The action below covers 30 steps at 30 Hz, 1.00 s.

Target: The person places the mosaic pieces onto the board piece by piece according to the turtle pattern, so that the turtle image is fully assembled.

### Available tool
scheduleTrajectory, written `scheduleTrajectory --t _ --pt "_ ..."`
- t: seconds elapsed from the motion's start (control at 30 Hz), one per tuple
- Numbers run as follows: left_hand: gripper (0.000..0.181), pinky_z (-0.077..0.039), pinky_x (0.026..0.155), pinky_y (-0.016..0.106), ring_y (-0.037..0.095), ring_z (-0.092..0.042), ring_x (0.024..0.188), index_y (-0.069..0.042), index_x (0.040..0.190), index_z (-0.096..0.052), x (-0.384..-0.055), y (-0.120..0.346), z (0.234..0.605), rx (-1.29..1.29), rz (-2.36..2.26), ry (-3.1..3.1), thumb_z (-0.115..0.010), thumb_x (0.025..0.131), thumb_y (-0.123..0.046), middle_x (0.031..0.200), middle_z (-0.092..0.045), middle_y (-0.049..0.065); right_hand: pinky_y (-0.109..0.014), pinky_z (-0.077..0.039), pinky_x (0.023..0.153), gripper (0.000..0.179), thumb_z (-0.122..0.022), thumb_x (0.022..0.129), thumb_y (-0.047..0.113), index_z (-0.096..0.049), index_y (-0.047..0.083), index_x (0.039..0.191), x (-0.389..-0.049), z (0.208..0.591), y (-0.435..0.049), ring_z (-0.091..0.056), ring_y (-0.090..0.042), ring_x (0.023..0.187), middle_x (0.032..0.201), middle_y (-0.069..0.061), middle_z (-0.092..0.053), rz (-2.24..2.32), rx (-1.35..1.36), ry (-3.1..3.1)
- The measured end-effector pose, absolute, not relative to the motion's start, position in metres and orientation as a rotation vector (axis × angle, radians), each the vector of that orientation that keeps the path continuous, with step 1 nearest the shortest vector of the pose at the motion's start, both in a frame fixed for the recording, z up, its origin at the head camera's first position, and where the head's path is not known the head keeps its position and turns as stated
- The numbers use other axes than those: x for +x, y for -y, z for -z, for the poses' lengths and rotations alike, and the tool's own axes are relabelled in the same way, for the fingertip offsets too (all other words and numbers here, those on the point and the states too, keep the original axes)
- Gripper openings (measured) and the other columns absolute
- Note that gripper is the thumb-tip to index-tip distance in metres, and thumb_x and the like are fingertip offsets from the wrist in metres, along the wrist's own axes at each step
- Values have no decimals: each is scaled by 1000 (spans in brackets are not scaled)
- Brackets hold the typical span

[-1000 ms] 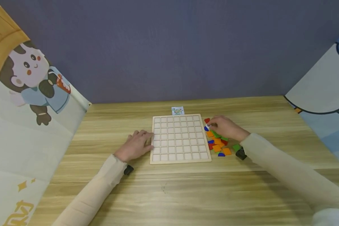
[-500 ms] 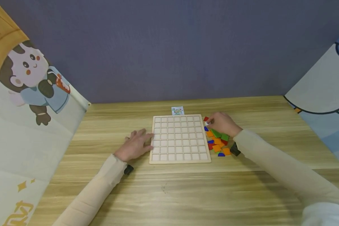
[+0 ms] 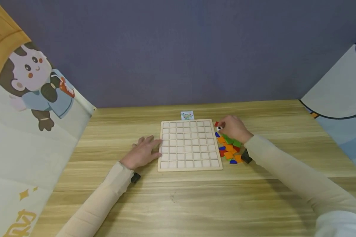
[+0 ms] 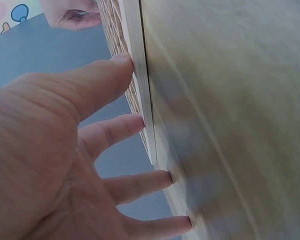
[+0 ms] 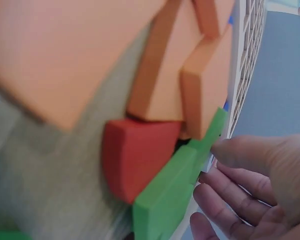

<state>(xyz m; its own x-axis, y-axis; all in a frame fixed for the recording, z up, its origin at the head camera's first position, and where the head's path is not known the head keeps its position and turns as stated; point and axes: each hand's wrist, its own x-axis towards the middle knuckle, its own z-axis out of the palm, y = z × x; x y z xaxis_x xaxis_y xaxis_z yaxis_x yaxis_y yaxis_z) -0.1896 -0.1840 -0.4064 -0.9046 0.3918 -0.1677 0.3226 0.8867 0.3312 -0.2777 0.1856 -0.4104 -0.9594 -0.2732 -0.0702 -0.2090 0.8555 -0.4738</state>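
Observation:
A square wooden grid board [image 3: 190, 169] lies on the table, its cells bare. My left hand [image 3: 140, 153] rests at its left edge, fingers spread, thumb and index fingertips against the frame; the left wrist view shows the other fingertips on the table. Right of the board, my right hand [image 3: 233, 127] pinches a small white disc with a black dot [image 3: 219, 128], like an eye piece, at the far end of a pile of flat coloured pieces. Around it lie a red piece [image 3: 216, 124], a blue half-circle [image 3: 217, 134] and green pieces [image 5: 165, 200]. Its fingers partly hide the disc.
Orange squares [image 3: 228, 155], a red block [image 5: 140, 160] and blue half-circles [image 3: 233, 161] overlap in the pile beside the board's right edge. A small printed picture card [image 3: 187, 115] lies behind the board. A dark wall panel [image 3: 190, 52] stands behind the table [image 3: 195, 204].
My right hand has shifted slightly away from me, and the disc's black dot has come into view. More of the green pieces shows beneath the hand. The left hand stays in place.

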Motion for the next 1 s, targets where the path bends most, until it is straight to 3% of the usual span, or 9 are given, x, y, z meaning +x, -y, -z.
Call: scheduleTrajectory --t 0.33,0.6,0.77,1.0 --pt "58 -18 92 78 58 -20 129 -18 144 -42 -188 184 405 537 -444 -2826 -58 93 -40 149 -26 24 -47 -49 83 26 -72 84 9 -68 2 109 -278 413 -190 -60 -27 91 103 -12 -66 776 -458 -2881" --pt "58 -19 91 78 58 -19 129 -17 144 -41 -188 183 405 550 -442 -2827 -58 93 -40 149 -26 24 -39 -51 68 29 -69 87 16 -67 5 113 -276 404 -196 -58 -23 80 100 -11 -62 910 -477 -2862" --pt "59 -19 91 78 59 -19 129 -17 144 -41 -189 183 405 555 -433 -2827 -58 93 -40 149 -25 25 -44 -52 77 27 -68 88 17 -66 8 114 -275 395 -191 -58 -25 94 108 -11 -62 945 -515 -2914" --pt "59 -18 93 77 57 -18 131 -19 145 -40 -189 183 405 529 -429 -2804 -57 93 -42 151 -23 23 -41 -52 75 27 -72 85 15 -69 7 110 -274 390 -175 -58 -23 90 104 -8 -61 942 -640 -2977"
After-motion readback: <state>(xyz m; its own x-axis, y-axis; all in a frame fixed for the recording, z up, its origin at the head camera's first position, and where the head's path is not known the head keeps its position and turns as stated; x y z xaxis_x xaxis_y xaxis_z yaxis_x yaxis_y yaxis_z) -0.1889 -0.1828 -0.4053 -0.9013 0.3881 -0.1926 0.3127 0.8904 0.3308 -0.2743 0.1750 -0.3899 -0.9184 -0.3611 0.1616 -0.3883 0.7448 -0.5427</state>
